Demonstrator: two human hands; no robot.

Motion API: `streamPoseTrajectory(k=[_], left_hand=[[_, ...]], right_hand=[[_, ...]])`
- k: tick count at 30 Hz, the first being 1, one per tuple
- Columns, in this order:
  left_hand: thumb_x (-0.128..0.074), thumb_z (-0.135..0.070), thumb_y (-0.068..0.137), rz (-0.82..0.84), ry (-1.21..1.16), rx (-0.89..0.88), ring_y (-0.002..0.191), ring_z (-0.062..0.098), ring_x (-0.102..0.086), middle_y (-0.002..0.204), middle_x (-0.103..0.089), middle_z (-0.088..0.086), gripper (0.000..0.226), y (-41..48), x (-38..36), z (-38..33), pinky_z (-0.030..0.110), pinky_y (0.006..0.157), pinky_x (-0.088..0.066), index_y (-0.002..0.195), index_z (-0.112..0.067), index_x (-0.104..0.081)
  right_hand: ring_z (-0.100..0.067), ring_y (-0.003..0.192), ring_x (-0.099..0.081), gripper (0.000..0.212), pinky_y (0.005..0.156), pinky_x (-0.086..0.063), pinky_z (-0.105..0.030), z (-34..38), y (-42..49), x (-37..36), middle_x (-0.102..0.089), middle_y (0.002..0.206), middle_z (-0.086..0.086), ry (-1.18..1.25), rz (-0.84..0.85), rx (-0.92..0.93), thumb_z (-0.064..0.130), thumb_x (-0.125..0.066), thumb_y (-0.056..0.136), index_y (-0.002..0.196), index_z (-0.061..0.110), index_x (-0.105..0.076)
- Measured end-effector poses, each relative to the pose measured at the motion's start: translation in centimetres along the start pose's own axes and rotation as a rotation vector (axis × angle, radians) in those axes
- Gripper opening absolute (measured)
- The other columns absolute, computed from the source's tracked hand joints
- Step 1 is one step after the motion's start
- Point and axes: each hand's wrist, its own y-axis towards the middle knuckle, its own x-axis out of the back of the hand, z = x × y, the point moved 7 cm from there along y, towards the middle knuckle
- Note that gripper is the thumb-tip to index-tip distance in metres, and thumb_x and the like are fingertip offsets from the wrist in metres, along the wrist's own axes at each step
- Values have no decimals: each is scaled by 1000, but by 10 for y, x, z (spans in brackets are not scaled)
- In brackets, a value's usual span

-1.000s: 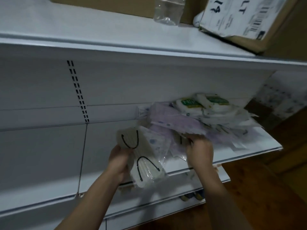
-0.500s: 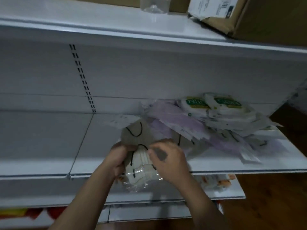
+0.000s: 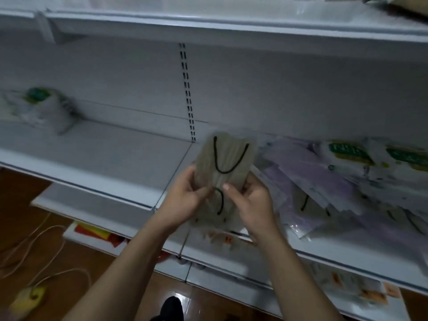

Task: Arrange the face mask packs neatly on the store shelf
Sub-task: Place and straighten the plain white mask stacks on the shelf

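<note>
- Two hands share one mask pack (image 3: pixel 223 158) at the centre of the frame. Our left hand (image 3: pixel 185 200) and right hand (image 3: pixel 251 202) each pinch its lower half, holding it upright in the air above the front part of the shelf (image 3: pixel 115 156), not yet set down.
- Its clear wrapper holds a stack of beige masks with black ear loops. We judge the slick film could slip from our fingers, since only the bottom part is gripped.
- Just to the right, a loose pile (image 3: pixel 324 181) of purple and green-labelled packs sprawls across the shelf, some close to the front lip. A brush from our right forearm could knock them to the floor.
- At the far left of the frame a blurred green-labelled bundle (image 3: pixel 39 107) sits by the back panel.
- At the lower right, the lower shelf (image 3: pixel 254 274) carries orange-printed packets, too blurred to name.
- At the lower left a cable (image 3: pixel 34 251) loops on the floor and could trip us if we step that way.
</note>
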Motion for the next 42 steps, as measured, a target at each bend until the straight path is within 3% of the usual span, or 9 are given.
streamPoseTrajectory(k=[8, 12, 17, 21, 26, 30, 33, 38, 42], left_hand=[[-66, 2, 84, -157, 96, -165, 98, -3, -66, 103, -69, -12, 38, 30, 94, 3, 18, 86, -52, 105, -28, -56], [-70, -24, 75, -198, 152, -62, 91, -2, -66, 97, -70, -13, 29, 37, 121, 66, 20, 80, -52, 103, -24, -63], [-66, -5, 85, -366, -191, 42, 82, 13, -70, 93, -73, 7, 18, 83, 182, 72, 26, 68, -55, 102, -11, -63], [-54, -1, 94, -410, -760, 272, 106, 31, -66, 117, -69, 17, 31, 123, 245, 101, 42, 95, -53, 124, -1, -60], [-52, -3, 95, -449, -825, 484, 85, 30, -67, 109, -68, 21, 31, 129, 303, 138, 36, 76, -57, 122, 9, -60], [-50, -19, 98, -432, -1023, 502, 110, 35, -61, 121, -64, 22, 34, 134, 359, 143, 46, 104, -45, 122, 2, -61], [-52, -18, 96, -468, -1084, 505, 91, 30, -62, 96, -66, 15, 22, 145, 405, 144, 46, 102, -45, 106, -2, -63], [-57, -27, 92, -401, -1116, 564, 134, 40, -42, 146, -37, 30, 78, 162, 445, 135, 50, 113, -33, 149, 8, -17], [-55, -33, 93, -408, -1182, 549, 146, 43, -18, 155, -14, 35, 91, 163, 454, 138, 54, 117, -22, 150, 9, 3]], right_hand=[[-14, 96, -67, 31, 82, -55, -37, -13, 44, -96, -70, 98, 7, -101, 75, 91, 20, -72, 74, 101, 28, -61], [-2, 94, -64, 34, 77, -47, -15, -68, 32, -124, -66, 97, 17, -277, 15, 10, 12, -73, 80, 107, 27, -60], [2, 83, -65, 39, 67, -48, -10, -51, 83, -165, -66, 93, 19, -343, -93, -102, 24, -76, 79, 109, 35, -54], [-14, 81, -69, 39, 64, -51, -23, -62, 114, -217, -72, 96, -2, -237, 87, -349, 34, -78, 78, 109, 14, -67], [-21, 61, -64, 12, 51, -44, -27, -103, 111, -300, -70, 75, -8, -58, -84, -550, 19, -71, 84, 95, 16, -70], [-15, 48, -57, 14, 41, -41, -19, -112, 152, -348, -64, 65, -9, -204, -45, -601, 12, -70, 83, 94, 4, -69], [-18, 55, -60, 21, 41, -45, -21, -121, 188, -376, -65, 68, -9, -215, 59, -646, 9, -71, 83, 102, 4, -66], [-15, 46, -60, 23, 41, -49, -23, -133, 237, -397, -65, 77, -14, -365, 24, -681, 24, -73, 84, 81, 3, -64], [-25, 89, -54, 60, 74, -46, -33, -123, 250, -385, -58, 122, -16, -368, -175, -681, 46, -61, 88, 123, -2, -55]])
